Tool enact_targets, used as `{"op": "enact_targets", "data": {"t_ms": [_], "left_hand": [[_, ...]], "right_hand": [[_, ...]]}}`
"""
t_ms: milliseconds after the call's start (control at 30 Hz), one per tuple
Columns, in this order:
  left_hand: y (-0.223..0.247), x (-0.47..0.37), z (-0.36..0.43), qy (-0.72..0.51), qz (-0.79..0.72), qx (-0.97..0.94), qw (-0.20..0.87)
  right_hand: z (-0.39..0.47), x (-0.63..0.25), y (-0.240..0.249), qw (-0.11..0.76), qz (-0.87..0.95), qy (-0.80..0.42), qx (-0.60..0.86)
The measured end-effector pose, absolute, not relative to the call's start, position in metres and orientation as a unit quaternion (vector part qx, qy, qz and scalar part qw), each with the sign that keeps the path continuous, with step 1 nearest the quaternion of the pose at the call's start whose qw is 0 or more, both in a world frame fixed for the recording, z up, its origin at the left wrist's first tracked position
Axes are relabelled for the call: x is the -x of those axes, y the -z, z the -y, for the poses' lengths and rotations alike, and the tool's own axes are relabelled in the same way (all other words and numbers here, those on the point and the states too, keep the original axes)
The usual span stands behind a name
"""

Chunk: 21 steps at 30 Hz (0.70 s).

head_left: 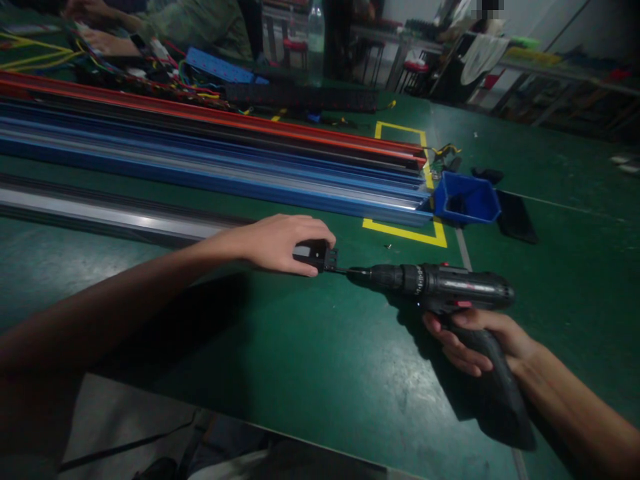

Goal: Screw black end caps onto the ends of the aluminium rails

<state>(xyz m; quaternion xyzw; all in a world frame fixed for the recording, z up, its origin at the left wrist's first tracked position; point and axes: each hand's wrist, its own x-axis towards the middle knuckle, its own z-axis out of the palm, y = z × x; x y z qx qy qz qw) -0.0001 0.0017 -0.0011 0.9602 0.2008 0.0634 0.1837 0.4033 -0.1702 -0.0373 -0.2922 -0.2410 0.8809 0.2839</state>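
My right hand (467, 340) is wrapped round the grip of a black cordless drill (465, 288), which points left. The drill's bit meets the black end piece (320, 253) of a long grey metal profile (145, 219); whether a screw sits at its tip is too small to tell. My left hand (285, 243) is closed over the profile's right end, thumb in front and fingers behind. The profile lies flat on the green table (300, 347). A tiny screw (389, 247) rests on the table beyond the drill's chuck.
Behind lie blue profiles (215, 167) and orange profiles (240, 119), ending within yellow tape (405, 235). To their right stand a blue bin (467, 199) and a dark flat object (517, 217). Farther back are tangled wires, a bottle (316, 43) and another person's arm (195, 30).
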Motion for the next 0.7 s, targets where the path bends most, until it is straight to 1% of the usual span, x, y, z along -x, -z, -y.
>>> {"op": "enact_targets", "data": {"t_ms": [700], "left_hand": [[-0.0010,0.0001,-0.0007,-0.060,-0.204,-0.960,0.181]], "right_hand": [[0.1695,-0.4027,0.0376,0.280,0.244,-0.882,0.291]]}}
